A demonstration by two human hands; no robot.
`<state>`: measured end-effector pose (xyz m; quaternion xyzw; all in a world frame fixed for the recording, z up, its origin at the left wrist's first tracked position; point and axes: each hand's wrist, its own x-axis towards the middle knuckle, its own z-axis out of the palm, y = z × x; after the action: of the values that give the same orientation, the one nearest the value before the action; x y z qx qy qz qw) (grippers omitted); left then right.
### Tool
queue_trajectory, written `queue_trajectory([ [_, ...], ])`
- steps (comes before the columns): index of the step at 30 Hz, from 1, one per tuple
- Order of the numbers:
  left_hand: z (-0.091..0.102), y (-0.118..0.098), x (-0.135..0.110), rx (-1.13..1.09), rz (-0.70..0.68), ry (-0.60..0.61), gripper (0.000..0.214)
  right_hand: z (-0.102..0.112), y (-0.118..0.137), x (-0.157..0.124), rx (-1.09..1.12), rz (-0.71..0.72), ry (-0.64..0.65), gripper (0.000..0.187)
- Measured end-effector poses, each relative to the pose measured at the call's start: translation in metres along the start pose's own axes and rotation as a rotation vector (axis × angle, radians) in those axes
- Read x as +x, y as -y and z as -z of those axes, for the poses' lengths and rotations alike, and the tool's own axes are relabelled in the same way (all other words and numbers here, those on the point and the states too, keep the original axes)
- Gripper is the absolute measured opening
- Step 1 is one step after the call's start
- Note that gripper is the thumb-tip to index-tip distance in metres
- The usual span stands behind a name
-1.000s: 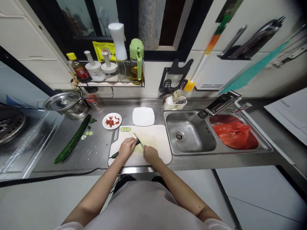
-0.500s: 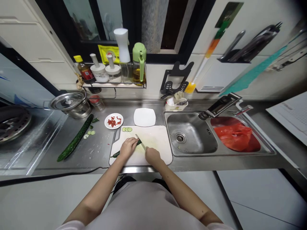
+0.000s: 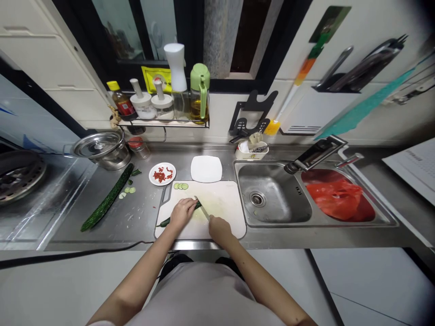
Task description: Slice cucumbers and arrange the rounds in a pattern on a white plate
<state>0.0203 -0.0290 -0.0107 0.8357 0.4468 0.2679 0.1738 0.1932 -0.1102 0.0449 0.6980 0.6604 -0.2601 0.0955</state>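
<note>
My left hand (image 3: pixel 182 213) is closed over a dark green cucumber (image 3: pixel 165 222) and presses it to the white cutting board (image 3: pixel 224 203). Its thin stem end sticks out to the lower left, and the cut end (image 3: pixel 198 204) shows beyond my fingertips. My right hand (image 3: pixel 220 230) is wrapped round the handle of a knife (image 3: pixel 204 210), the blade slanting to the upper left against that cut end. Several cucumber slices (image 3: pixel 181 186) lie overlapped near the board's top left corner.
Behind the board stand a plate of chopped red pieces (image 3: pixel 162 183) and a white square plate (image 3: pixel 206 169). A whole cucumber (image 3: pixel 108 199) and scraps (image 3: pixel 131 190) lie left. The sink (image 3: pixel 272 220) adjoins the board's right; a red bag (image 3: pixel 335 199) fills its second basin.
The whole view has shifted slightly, with things appearing a little lower. Both hands keep their grips on the cucumber and knife; the blade stays at the cut end.
</note>
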Motion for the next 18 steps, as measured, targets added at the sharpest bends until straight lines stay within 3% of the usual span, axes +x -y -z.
queue_trajectory([
  [18, 0.003, -0.001, 0.001, -0.014, 0.061, 0.066, 0.026, 0.01, 0.017, 0.032, 0.02, 0.039, -0.049, 0.029],
])
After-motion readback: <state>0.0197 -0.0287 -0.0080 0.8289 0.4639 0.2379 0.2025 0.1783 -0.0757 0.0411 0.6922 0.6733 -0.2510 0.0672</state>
